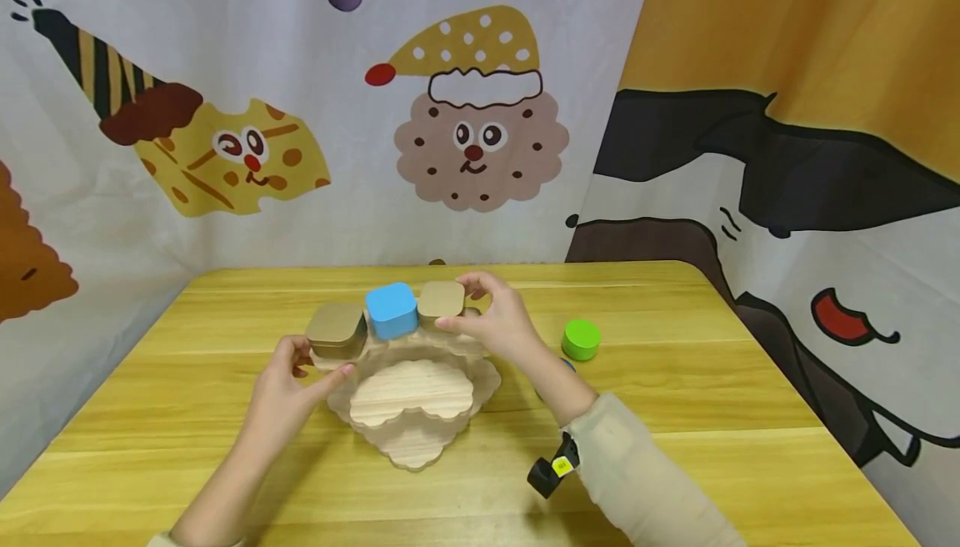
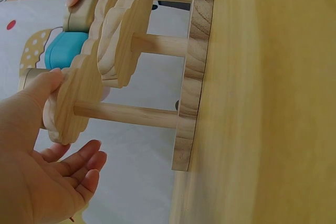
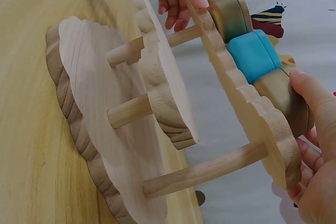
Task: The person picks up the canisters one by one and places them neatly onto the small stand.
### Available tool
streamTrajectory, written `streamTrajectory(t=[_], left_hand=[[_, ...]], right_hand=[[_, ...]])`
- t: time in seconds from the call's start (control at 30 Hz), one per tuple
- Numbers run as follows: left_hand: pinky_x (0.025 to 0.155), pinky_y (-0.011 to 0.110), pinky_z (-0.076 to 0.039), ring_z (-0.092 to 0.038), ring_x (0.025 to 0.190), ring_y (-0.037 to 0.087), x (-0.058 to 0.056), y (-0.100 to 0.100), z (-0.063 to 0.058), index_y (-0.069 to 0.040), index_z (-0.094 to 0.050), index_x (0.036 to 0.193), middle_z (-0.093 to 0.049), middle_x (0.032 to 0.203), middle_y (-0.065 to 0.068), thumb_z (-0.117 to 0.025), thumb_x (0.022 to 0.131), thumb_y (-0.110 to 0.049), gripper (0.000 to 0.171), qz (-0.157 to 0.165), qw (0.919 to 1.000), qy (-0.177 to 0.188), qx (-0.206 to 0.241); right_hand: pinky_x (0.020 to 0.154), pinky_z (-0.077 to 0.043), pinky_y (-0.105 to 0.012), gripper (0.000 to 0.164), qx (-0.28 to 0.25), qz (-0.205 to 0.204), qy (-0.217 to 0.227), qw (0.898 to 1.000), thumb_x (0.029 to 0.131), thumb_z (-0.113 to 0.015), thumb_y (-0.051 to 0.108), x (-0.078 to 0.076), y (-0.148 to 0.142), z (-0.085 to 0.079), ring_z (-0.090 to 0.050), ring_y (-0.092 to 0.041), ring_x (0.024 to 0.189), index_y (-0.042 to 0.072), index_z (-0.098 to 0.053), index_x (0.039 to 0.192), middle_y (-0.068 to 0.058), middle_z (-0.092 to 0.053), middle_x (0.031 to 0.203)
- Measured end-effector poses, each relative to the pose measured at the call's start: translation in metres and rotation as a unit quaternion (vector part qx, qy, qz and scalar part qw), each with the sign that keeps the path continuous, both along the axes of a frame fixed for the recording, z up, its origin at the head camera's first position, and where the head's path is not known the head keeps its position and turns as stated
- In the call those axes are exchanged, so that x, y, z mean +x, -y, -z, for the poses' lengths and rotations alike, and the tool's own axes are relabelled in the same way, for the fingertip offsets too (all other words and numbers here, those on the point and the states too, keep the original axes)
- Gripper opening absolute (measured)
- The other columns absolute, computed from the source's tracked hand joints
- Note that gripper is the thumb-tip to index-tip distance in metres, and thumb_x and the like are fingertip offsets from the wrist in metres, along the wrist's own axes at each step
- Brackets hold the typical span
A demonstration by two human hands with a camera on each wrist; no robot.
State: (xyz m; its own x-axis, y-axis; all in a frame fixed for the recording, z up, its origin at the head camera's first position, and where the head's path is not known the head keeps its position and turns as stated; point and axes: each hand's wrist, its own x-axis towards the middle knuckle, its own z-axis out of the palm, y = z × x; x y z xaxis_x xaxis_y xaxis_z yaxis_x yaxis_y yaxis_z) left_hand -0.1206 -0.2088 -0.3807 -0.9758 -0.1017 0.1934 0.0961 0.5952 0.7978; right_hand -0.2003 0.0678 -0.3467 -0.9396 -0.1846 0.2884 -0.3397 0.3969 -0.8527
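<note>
A light wooden tiered stand (image 1: 412,393) with scalloped shelves on round pegs stands on the table. Along its top shelf (image 2: 81,95) sit a larger gold tin (image 1: 336,326), a blue tin (image 1: 392,311) and a smaller gold tin (image 1: 441,300), from left to right. My left hand (image 1: 281,388) holds the left end of that shelf, with the thumb at its front edge beside the larger gold tin. At the right, my right hand (image 1: 506,318) pinches the smaller gold tin between thumb and fingers. Some fingertips are hidden behind the tin.
A green round tin (image 1: 581,340) lies on the wooden table (image 1: 675,414) to the right of the stand. Near it, a blue object (image 1: 568,363) is mostly hidden by my right forearm. A cartoon-printed curtain (image 1: 300,47) hangs behind the table.
</note>
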Motion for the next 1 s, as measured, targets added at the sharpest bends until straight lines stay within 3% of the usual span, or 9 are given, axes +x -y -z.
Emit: streamTrajectory(t=[0.63,1.0], left_hand=[[0.088,0.042,-0.037,-0.048,0.102,0.027,0.000,0.000,0.000,0.005,-0.043,0.122,-0.054,0.111,0.018,-0.076,0.082,-0.038,0.068,0.000,1.0000,0.002,0.002],[0.088,0.043,-0.037,-0.047,0.102,0.029,0.000,0.000,0.000,0.005,-0.042,0.123,-0.052,0.111,0.018,-0.076,0.082,-0.039,0.069,0.001,1.0000,0.002,0.004]], right_hand=[[0.078,-0.046,-0.038,0.068,0.026,-0.001,0.012,1.000,0.070,-0.087,0.032,0.002,-0.003,0.004,-0.050,-0.020,0.101,0.010,-0.056,0.127,-0.001,-0.057,0.106],[0.086,-0.044,-0.044,0.068,0.042,-0.010,-0.019,0.999,0.074,-0.084,0.037,0.016,-0.030,-0.003,-0.048,-0.020,0.110,0.019,-0.053,0.131,0.000,-0.056,0.119]])
